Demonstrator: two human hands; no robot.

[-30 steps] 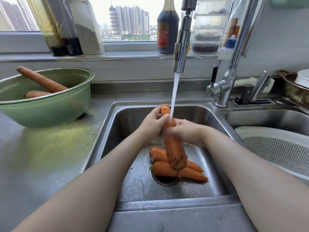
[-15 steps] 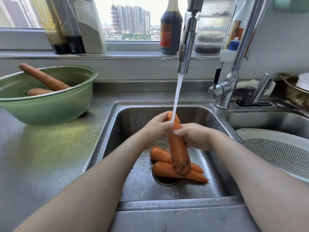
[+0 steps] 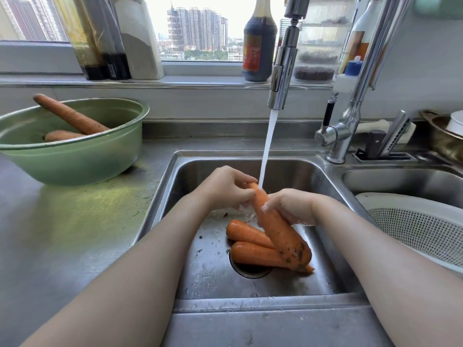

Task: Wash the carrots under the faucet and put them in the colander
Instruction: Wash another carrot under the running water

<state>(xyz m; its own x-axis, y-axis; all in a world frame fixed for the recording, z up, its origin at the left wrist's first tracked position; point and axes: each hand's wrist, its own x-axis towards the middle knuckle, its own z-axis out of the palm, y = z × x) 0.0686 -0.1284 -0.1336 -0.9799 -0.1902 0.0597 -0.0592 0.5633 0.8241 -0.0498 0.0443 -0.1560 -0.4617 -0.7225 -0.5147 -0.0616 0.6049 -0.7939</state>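
My left grip [image 3: 225,186] pinches the narrow tip of a carrot [image 3: 278,229] and my right grip [image 3: 290,206] curls round its middle, tilting it under the stream [image 3: 266,146] from the faucet [image 3: 283,71]; its thick end is speckled with dirt. Two smooth wet carrots [image 3: 250,254] lie over the drain [image 3: 250,271] of the steel sink [image 3: 172,176], with the white perforated colander [image 3: 413,221] in the basin to the right.
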